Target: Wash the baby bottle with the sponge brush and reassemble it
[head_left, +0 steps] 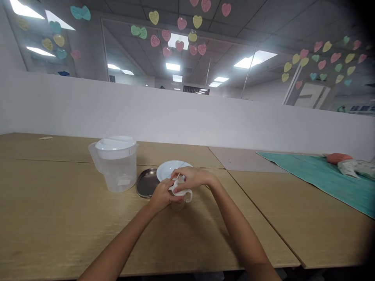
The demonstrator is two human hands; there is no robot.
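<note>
Over wood-grained tabletops (73, 226), both hands (161, 195) (191, 177) hold a curling white strip (188, 194).

A white cloth (184, 192) was crumpled, with one end curled outward; it lay against a clear container (178, 206), whose upper part was partly hidden.

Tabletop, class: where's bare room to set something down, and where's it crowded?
Bare tabletop lies left of the pitcher, and between the right hand and teal cloth. It's crowded where the metal tray, white dish and left hand bunch right of the pitcher.
</note>
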